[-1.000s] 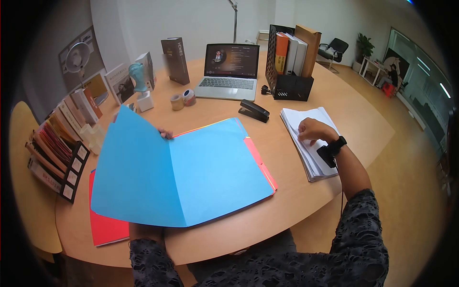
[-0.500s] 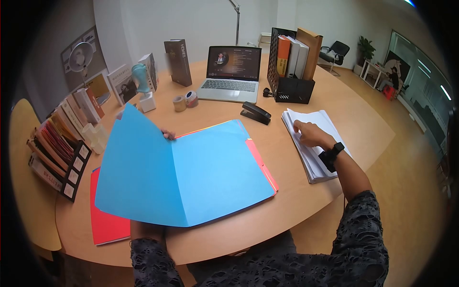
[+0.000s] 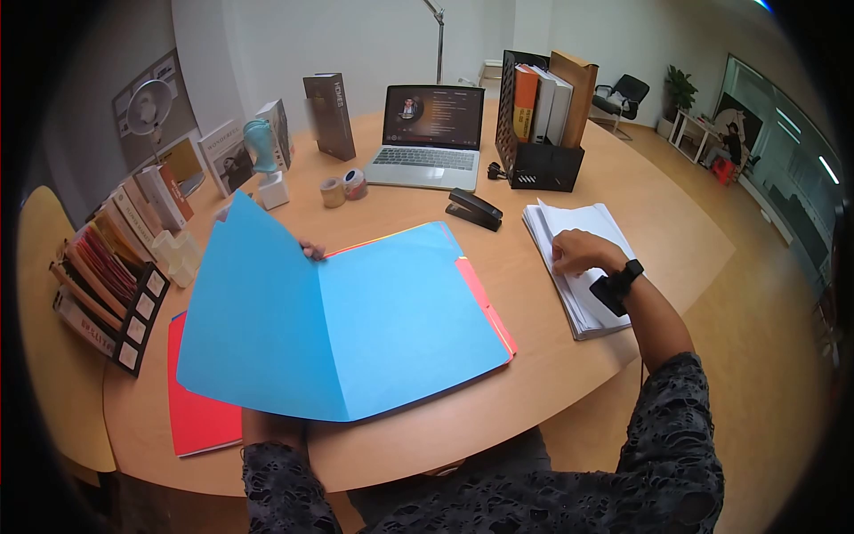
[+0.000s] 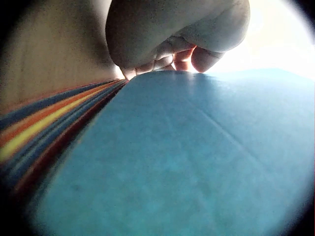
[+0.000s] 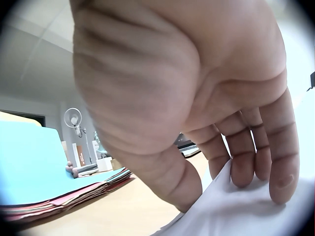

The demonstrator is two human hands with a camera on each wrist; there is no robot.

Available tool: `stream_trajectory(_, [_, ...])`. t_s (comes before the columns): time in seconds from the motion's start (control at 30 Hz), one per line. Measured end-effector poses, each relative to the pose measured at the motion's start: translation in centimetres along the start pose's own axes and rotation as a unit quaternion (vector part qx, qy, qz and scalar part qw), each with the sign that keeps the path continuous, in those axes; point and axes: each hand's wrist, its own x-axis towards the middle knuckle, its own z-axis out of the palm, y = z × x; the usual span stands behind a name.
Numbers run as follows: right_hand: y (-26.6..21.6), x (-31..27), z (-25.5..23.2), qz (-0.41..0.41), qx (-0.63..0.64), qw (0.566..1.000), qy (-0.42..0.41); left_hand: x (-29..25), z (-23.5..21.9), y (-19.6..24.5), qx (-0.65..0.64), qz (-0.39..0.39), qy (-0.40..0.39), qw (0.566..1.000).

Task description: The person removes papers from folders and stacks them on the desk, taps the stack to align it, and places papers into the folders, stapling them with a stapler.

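Note:
An opened blue folder (image 3: pixel 409 311) lies on a pile of coloured folders, its left cover raised. My left hand (image 3: pixel 311 250) grips the cover's upper edge, mostly hidden behind it; in the left wrist view the hand (image 4: pixel 179 37) has its fingers bent at the blue cover (image 4: pixel 172 147). On the right, my right hand (image 3: pixel 587 253) is over a stack of white paper (image 3: pixel 583 307). In the right wrist view the hand (image 5: pixel 197 93) has its thumb and bent fingers around a raised part of the top sheet (image 5: pixel 231 206); the outer fingertips rest on the paper.
A black stapler (image 3: pixel 474 209) lies between folder and paper. Behind are tape rolls (image 3: pixel 342 189), a laptop (image 3: pixel 425 160), a black file holder (image 3: pixel 547 167) and a bust (image 3: pixel 264 160). A red folder (image 3: pixel 203 423) and a book rack (image 3: pixel 133 316) are at left.
My right hand's index finger stretched out over the paper, then bent back in, with the hand shifting slightly. The left hand and the raised blue cover have barely moved.

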Motion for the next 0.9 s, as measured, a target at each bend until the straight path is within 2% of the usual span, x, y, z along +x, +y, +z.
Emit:
stream_trajectory(0.8, [-0.6,0.8,0.6,0.030,-0.053,0.998,-0.004,2.3,-1.8,-1.0,-0.033,-0.043,-0.070,0.996])
stream_trajectory(0.9, [-0.6,0.8,1.0,0.022,-0.073,0.997,0.024,2.5,-2.1,-1.2,-0.037,-0.048,-0.077,0.995])
